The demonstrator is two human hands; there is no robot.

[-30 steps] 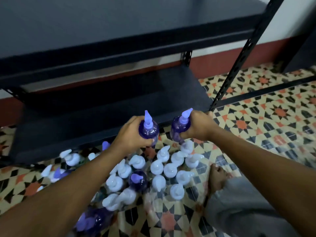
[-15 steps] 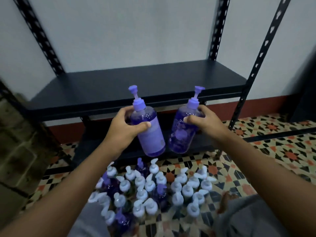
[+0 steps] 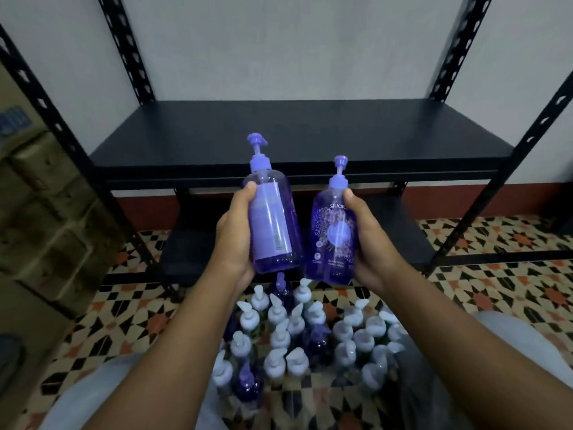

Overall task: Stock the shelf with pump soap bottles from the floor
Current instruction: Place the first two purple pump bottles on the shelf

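Observation:
My left hand (image 3: pixel 234 237) grips a purple pump soap bottle (image 3: pixel 274 225) whose back label faces me. My right hand (image 3: pixel 370 240) grips a second purple pump bottle (image 3: pixel 333 240) with its printed front towards me. Both bottles are upright, side by side, in the air just in front of the black shelf board (image 3: pixel 297 135), slightly below its front edge. Nothing stands on that board. On the floor below, between my knees, stands a cluster of several pump bottles (image 3: pixel 304 339), most with white pumps, a few purple.
Black perforated shelf posts (image 3: pixel 483 218) rise at the four corners. A lower shelf board (image 3: pixel 192 252) sits near the floor. Stacked cardboard boxes (image 3: pixel 40 206) stand at the left. The floor is patterned tile (image 3: pixel 502 283).
Both hands have lifted their bottles from the floor cluster up to the shelf's front edge. My view has tilted up, showing the middle shelf and wall.

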